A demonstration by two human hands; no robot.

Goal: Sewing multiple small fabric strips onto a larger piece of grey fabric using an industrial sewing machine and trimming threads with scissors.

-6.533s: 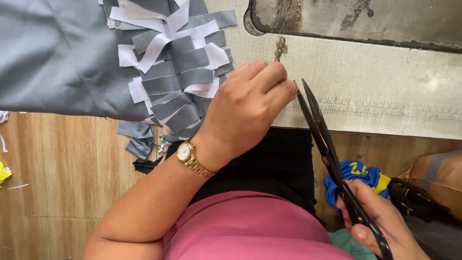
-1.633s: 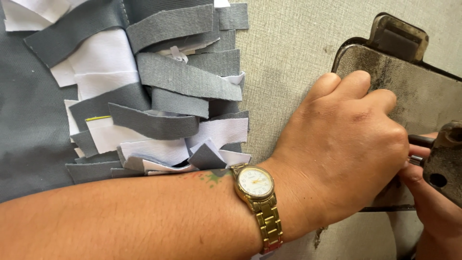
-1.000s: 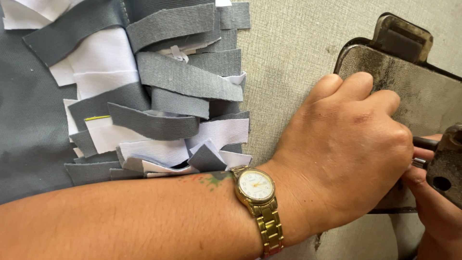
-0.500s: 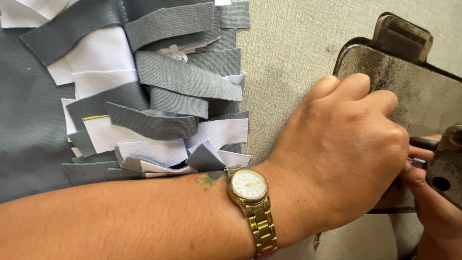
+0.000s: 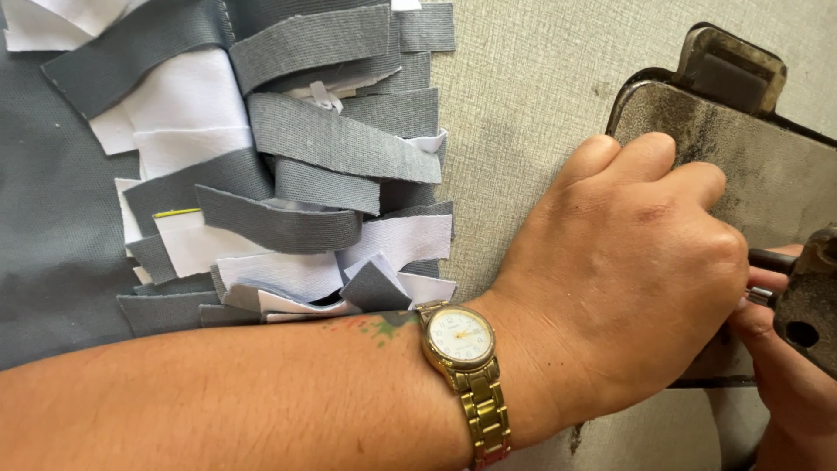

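Left hand (image 5: 641, 270), fingers curled together, rests on the metal plate (image 5: 767, 166); right hand (image 5: 785, 366) fingers' state unclear.

My left hand (image 5: 641, 270) rests curled on a worn grey metal plate (image 5: 776, 157); grey and white fabric strips (image 5: 296, 174) lie beside my gold wristwatch (image 5: 459, 336).

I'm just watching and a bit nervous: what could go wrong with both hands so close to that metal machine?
The left hand rests curled on the worn metal plate, and right fingers sit beside a dark metal part; a pinch seems possible. The forearm lies against the loose fabric strips and might scatter them.
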